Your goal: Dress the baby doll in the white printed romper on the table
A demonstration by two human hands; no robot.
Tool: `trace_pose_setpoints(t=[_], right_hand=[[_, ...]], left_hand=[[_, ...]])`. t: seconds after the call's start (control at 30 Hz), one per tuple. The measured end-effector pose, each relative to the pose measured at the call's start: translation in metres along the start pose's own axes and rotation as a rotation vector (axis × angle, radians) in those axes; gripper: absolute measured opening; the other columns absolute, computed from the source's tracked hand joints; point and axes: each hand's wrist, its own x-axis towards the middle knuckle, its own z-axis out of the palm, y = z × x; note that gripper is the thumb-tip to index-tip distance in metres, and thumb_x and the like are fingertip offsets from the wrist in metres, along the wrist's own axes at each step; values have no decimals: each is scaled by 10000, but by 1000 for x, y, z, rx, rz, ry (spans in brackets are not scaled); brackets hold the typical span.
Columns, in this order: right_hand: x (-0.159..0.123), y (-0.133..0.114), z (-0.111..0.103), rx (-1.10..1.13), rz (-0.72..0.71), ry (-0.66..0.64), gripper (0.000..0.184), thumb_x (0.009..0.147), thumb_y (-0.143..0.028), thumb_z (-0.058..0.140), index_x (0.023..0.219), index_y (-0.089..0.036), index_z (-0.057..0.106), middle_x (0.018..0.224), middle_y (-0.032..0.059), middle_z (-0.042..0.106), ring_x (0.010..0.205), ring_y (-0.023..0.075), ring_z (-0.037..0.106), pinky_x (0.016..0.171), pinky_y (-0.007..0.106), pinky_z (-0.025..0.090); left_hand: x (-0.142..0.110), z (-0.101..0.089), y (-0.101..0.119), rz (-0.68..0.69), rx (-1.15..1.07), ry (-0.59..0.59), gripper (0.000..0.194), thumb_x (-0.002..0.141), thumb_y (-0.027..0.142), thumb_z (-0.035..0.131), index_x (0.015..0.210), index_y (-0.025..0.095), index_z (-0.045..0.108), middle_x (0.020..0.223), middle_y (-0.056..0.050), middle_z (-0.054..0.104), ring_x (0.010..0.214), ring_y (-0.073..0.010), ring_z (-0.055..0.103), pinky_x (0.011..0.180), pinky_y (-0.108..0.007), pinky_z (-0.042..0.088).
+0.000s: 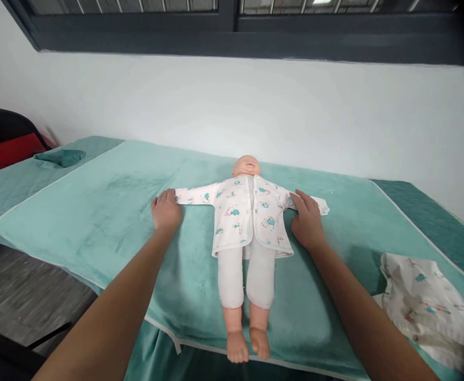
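Across the green cover (108, 211), our two hands rest at the outstretched sleeves (194, 196) of a small patterned jacket (232, 222), worn by a doll (231, 275) lying on its back, head toward the wall (200, 106), feet (237, 346) at the cover's near edge. Our left hand (167, 211) curls its fingers at one cuff; our right hand (308, 219) lies bent over the other sleeve, whose end shows beyond it. We cannot tell whether either grips cloth, as the undersides are hidden. Pulling harder on one side could slew the doll round and widen the gap in the jacket's front. With its feet so near the edge, a tug toward ourselves might drag them over. Our right forearm (355, 307) passes close beside a crumpled patterned cloth (430, 301), so an elbow swung outward could shove it aside.
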Motion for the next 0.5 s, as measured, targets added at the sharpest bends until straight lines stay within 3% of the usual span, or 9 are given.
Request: trace_pose_setpoints(t=[0.1, 0.2, 0.27, 0.4, 0.5], right_hand=[[-13, -20, -11, 168, 79, 124, 338, 891, -167, 438, 1198, -187, 578, 1230, 142, 571, 1191, 272, 510, 1016, 472, 440], [-33, -44, -23, 319, 149, 164, 160, 927, -299, 511, 1039, -214, 588, 998, 82, 583, 943, 238, 564, 845, 418, 502], [-47, -63, -31, 401, 104, 116, 164, 924, -323, 548, 1055, -228, 574, 1001, 70, 573, 936, 235, 559, 831, 415, 499], [-60, -100, -41, 366, -66, -25, 387, 863, -372, 669, 1202, -257, 523, 1153, 112, 543, 1093, 301, 536, 909, 489, 473], [-51, -118, -43, 189, -99, -45, 252, 893, -321, 629, 1127, -266, 553, 1089, 103, 581, 1043, 311, 549, 874, 491, 456]], left_hand=[[-4, -4, 1, -21, -49, 42, 524, 872, 81, 357, 1375, 141, 492, 1454, -149, 505, 1348, -301, 456, 1105, -463, 351], [-18, -8, 4, -66, -150, 145, 568, 828, 57, 394, 1389, 108, 458, 1480, -164, 446, 1388, -278, 404, 1119, -402, 371], [-34, -10, 10, -120, -235, 206, 526, 833, 71, 404, 1354, 109, 471, 1405, -161, 501, 1353, -257, 438, 1125, -375, 376], [-66, -13, 28, -129, -382, 219, 375, 906, 178, 409, 1270, 159, 497, 1309, -126, 559, 1275, -231, 499, 1111, -373, 401], [-80, -17, 36, -92, -412, 243, 313, 927, 188, 389, 1212, 181, 519, 1336, -112, 540, 1305, -211, 467, 1139, -362, 367]])
